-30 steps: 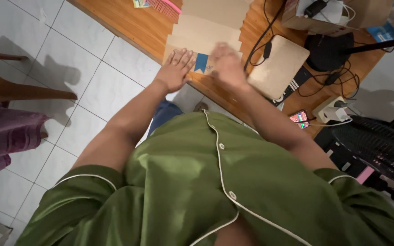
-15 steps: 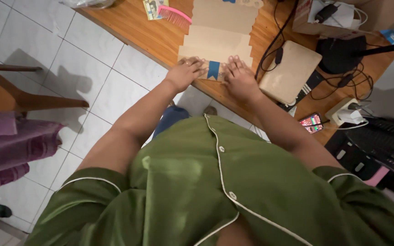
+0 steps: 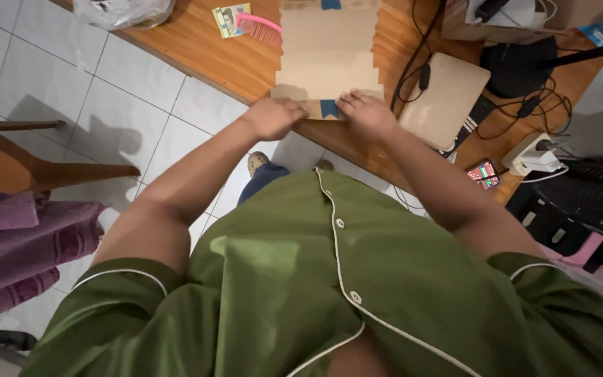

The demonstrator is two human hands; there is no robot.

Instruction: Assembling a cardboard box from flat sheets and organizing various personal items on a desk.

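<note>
Both hands are pressing on the cardboard (image 3: 327, 52) at the desk (image 3: 204, 52) edge: left hand (image 3: 273, 117) curled, right hand (image 3: 366, 115) flat, gripping nothing, perhaps flattening its near flap.

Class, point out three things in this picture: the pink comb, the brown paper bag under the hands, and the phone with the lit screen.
pink comb (image 3: 258, 26), head view, on its teeth.
brown paper bag (image 3: 329, 49), head view, on its bare middle panel.
phone (image 3: 484, 173), head view, on its lit screen.
</note>
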